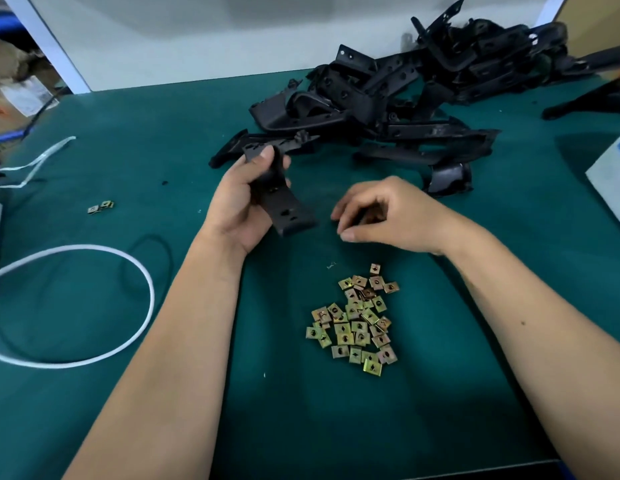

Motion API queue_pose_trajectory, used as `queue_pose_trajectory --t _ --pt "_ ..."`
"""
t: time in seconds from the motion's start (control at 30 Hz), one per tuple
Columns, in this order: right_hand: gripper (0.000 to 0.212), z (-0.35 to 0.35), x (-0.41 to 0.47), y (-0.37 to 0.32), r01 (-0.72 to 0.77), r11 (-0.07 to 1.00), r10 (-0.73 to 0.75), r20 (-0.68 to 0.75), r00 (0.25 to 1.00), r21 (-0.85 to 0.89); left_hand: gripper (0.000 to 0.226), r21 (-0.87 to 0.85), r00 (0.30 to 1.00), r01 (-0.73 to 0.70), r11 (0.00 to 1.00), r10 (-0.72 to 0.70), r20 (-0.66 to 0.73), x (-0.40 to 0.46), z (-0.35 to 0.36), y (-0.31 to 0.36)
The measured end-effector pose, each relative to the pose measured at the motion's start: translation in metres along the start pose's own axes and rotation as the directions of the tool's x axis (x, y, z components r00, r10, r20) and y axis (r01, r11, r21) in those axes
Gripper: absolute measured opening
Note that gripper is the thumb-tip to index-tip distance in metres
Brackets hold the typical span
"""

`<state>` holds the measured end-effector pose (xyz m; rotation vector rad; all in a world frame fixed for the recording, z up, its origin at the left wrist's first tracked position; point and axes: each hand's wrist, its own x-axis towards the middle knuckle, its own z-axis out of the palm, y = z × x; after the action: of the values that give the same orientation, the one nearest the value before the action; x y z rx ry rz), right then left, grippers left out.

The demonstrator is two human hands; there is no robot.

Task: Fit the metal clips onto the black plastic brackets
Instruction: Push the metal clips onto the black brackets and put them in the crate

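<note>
My left hand [237,202] grips a black plastic bracket [288,213] above the green mat, its flat holed end pointing toward me. Just to its right, my right hand [384,213] hovers with fingers curled and thumb near the fingertips; something brownish sits under the fingers, too hidden to name. A heap of several yellowish metal clips [357,323] lies on the mat nearer to me, below the right hand. A big pile of black brackets [398,98] covers the far right of the table.
Two stray clips [101,207] lie at the left. A white cable loop [94,306] and a white strap [42,157] lie on the left side of the green mat [128,168]. A grey box [613,174] stands at the right edge. Cardboard boxes [17,91] sit beyond the table's left.
</note>
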<state>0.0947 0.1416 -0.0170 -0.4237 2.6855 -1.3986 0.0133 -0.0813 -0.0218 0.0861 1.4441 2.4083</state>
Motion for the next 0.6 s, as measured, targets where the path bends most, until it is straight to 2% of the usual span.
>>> queue_pose_trajectory --t 0.1,0.17,0.27,0.43,0.6 --pt "0.007 -0.007 -0.002 -0.002 -0.032 0.998 0.027 0.109 0.994 0.044 0.029 -0.066 0.997 0.045 0.997 -0.040 0.071 -0.005 0.002 0.001" --pt "0.009 -0.009 -0.004 -0.008 -0.023 1.000 0.024 0.199 0.980 -0.006 0.027 -0.068 0.997 0.031 0.997 -0.026 0.076 -0.009 0.002 -0.002" --pt "0.012 -0.006 -0.007 -0.018 -0.006 0.995 0.036 0.292 0.956 -0.102 0.021 0.036 0.996 0.011 0.999 -0.014 0.090 -0.015 0.002 -0.007" --pt "0.015 0.006 -0.008 -0.026 0.064 0.964 0.021 0.317 0.948 -0.257 0.023 0.018 0.987 0.067 0.998 -0.069 0.145 -0.019 0.005 -0.006" --pt "0.009 0.009 -0.009 -0.030 0.080 0.949 0.036 0.355 0.934 -0.306 0.023 -0.025 0.986 0.107 0.994 -0.102 0.133 -0.018 0.004 -0.006"
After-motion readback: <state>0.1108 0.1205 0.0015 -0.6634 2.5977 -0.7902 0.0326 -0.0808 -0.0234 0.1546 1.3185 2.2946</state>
